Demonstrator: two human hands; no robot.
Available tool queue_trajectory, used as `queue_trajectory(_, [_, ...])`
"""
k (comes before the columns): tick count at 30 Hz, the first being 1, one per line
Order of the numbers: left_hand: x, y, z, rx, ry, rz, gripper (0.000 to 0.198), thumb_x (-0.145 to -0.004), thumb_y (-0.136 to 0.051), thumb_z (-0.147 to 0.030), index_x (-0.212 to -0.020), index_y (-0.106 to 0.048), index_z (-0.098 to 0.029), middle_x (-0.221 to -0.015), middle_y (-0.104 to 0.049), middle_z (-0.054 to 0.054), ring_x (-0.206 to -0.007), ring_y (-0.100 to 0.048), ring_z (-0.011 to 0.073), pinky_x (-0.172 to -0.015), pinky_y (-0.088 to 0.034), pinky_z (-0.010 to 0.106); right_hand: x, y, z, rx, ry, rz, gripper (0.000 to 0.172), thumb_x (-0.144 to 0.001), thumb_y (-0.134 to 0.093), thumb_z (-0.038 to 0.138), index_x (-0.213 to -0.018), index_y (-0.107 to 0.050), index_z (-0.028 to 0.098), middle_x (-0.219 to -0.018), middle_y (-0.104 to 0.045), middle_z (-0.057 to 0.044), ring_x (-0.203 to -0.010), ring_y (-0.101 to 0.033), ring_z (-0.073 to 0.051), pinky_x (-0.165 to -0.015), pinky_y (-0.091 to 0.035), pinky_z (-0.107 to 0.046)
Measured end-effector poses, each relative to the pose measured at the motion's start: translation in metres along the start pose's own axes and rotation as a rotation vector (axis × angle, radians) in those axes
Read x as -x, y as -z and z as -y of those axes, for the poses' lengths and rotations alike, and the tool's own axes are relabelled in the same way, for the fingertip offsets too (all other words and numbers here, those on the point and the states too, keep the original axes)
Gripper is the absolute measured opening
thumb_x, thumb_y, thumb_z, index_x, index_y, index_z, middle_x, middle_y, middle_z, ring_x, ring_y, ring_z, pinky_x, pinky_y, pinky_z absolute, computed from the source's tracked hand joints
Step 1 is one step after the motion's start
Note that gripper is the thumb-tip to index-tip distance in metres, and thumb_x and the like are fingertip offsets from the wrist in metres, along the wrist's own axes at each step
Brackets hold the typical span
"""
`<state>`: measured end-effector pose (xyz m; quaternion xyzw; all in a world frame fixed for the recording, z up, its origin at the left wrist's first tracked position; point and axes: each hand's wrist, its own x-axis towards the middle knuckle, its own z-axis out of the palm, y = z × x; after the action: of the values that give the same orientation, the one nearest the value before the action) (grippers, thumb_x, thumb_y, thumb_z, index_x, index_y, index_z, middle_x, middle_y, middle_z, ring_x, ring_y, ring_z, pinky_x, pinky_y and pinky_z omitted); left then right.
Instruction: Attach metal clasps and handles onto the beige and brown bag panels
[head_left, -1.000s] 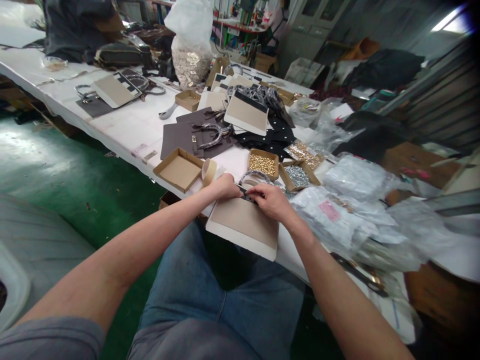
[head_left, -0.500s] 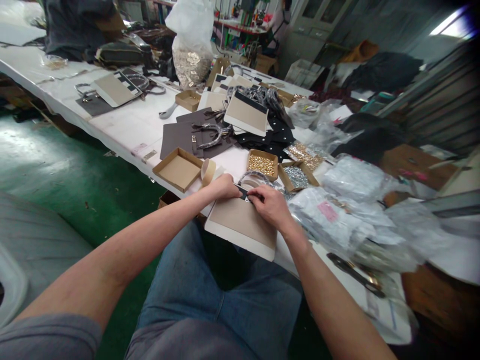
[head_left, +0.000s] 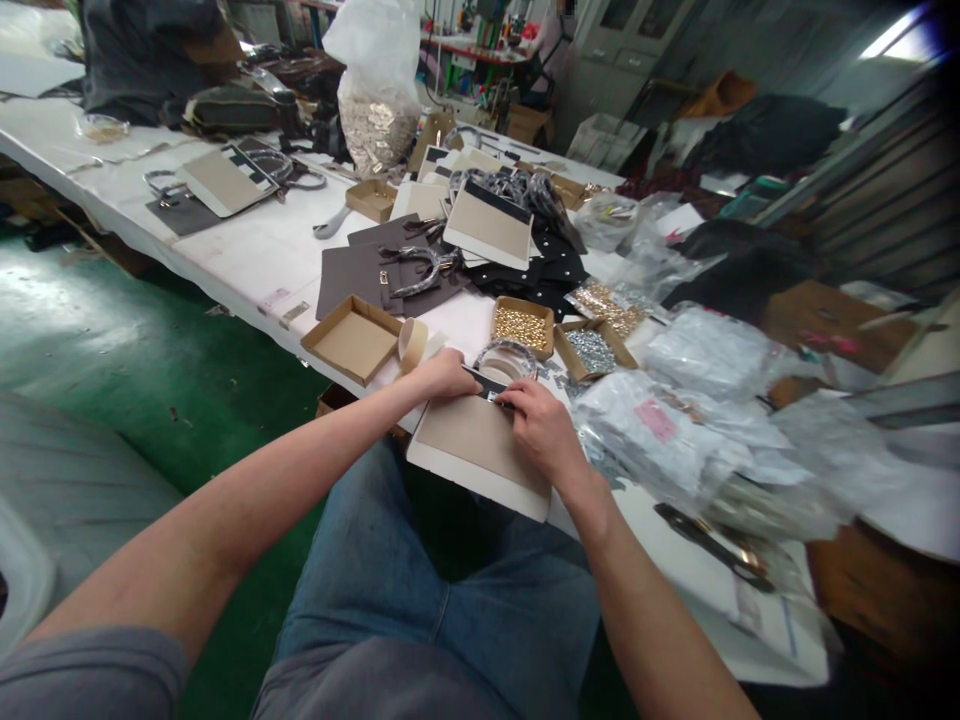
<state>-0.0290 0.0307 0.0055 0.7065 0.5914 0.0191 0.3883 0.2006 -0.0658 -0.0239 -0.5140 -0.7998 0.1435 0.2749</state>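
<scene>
A beige bag panel (head_left: 472, 450) with a black strip along its far edge lies over the table's near edge, partly above my lap. My left hand (head_left: 448, 375) is closed on its far left corner. At the black strip, the fingers of my right hand (head_left: 541, 425) are pinched together beside a small pale piece (head_left: 493, 396). Whatever those fingertips hold is hidden. Just beyond the panel is a curved handle (head_left: 504, 346) in clear wrapping. A roll of tape (head_left: 412, 345) stands by my left wrist.
An open cardboard tray (head_left: 352, 340) is at left, with boxes of gold (head_left: 521, 328) and silver fittings (head_left: 591, 352) farther right. Plastic-wrapped packets (head_left: 660, 425) crowd the right side. Grey panels (head_left: 349, 280) and more beige panels (head_left: 487, 228) are piled beyond.
My right hand's fingers have shifted slightly along the black strip, and a bit more of the strip shows. My left hand keeps its place on the panel. The whole view has drifted slightly.
</scene>
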Motion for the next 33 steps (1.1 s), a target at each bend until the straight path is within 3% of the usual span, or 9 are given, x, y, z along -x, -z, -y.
queue_trajectory(4, [-0.006, 0.004, 0.005, 0.031, -0.031, 0.07, 0.056, -0.081, -0.088, -0.049, -0.123, -0.079, -0.014, -0.123, -0.085, 0.014, -0.099, -0.079, 0.0269, -0.069, -0.052, 0.029, -0.003, -0.002, 0.0, -0.012, -0.015, 0.005, 0.041, -0.099, -0.053, 0.002, -0.104, -0.086, 0.027, -0.12, -0.076, -0.009, -0.114, -0.071, -0.03, -0.104, -0.057, -0.045])
queue_trajectory(7, [-0.007, 0.006, 0.001, 0.058, -0.014, 0.101, 0.062, -0.08, -0.088, -0.06, -0.121, -0.08, -0.015, -0.126, -0.085, 0.014, -0.102, -0.079, 0.028, -0.07, -0.052, 0.029, -0.005, -0.003, 0.004, -0.021, -0.025, -0.017, 0.039, -0.097, -0.055, 0.001, -0.096, -0.085, 0.025, -0.115, -0.076, -0.009, -0.109, -0.071, -0.028, -0.102, -0.057, -0.044])
queue_trajectory(15, [-0.012, -0.013, 0.003, -0.097, -0.073, -0.02, 0.062, -0.079, -0.087, -0.067, -0.111, -0.079, -0.015, -0.104, -0.083, 0.014, -0.092, -0.076, 0.0293, -0.068, -0.047, 0.032, 0.001, -0.005, 0.004, -0.035, -0.046, -0.065, 0.036, -0.102, -0.055, -0.001, -0.096, -0.084, 0.02, -0.111, -0.074, -0.009, -0.106, -0.069, -0.025, -0.101, -0.056, -0.039])
queue_trajectory(19, [-0.022, -0.017, 0.004, -0.179, -0.102, -0.042, 0.069, -0.079, -0.087, -0.072, -0.114, -0.077, -0.014, -0.109, -0.083, 0.016, -0.094, -0.074, 0.0282, -0.072, -0.048, 0.031, 0.003, -0.006, 0.0, 0.004, -0.065, -0.055, 0.037, -0.105, -0.055, 0.0, -0.097, -0.083, 0.021, -0.113, -0.073, -0.009, -0.109, -0.067, -0.025, -0.104, -0.054, -0.038])
queue_trajectory(28, [-0.021, -0.015, -0.009, -0.256, -0.048, -0.013, 0.085, -0.074, -0.081, -0.078, -0.127, -0.08, -0.011, -0.124, -0.083, 0.022, -0.107, -0.08, 0.036, -0.075, -0.054, 0.033, 0.005, -0.007, -0.001, 0.032, -0.063, -0.044, 0.032, -0.106, -0.056, 0.002, -0.098, -0.081, 0.021, -0.115, -0.071, -0.009, -0.11, -0.062, -0.026, -0.106, -0.05, -0.039])
queue_trajectory(33, [-0.022, -0.016, -0.009, -0.236, -0.034, -0.003, 0.091, -0.069, -0.085, -0.077, -0.13, -0.078, -0.011, -0.125, -0.083, 0.022, -0.107, -0.079, 0.0369, -0.076, -0.055, 0.034, -0.003, -0.005, -0.003, 0.071, -0.091, -0.007, 0.031, -0.103, -0.058, 0.003, -0.088, -0.077, 0.022, -0.111, -0.07, -0.007, -0.104, -0.06, -0.024, -0.097, -0.049, -0.036])
